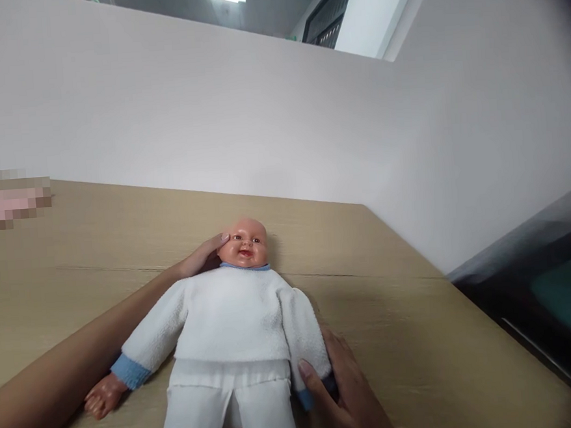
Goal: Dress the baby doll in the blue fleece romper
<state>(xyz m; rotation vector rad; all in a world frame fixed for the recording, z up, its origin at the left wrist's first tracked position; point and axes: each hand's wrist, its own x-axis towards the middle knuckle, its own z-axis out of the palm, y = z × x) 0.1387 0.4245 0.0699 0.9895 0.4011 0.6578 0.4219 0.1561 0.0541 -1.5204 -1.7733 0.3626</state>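
Observation:
A baby doll (229, 322) lies on its back on a light wooden table (394, 310), dressed in a white top with blue cuffs and white trousers. My left hand (201, 256) reaches under the side of the doll's head (242, 243), its fingers cupped against the head and mostly hidden behind it. My right hand (344, 386) is wrapped around the doll's sleeve (306, 333) near the blue cuff, thumb on top of the white cloth. The doll's other bare hand (101, 398) rests against my left forearm.
A white wall (278, 110) rises behind the table's far edge. A dark object (540, 294) with a teal patch stands off the table's right edge. A blurred pink patch (6, 204) sits at the far left of the table.

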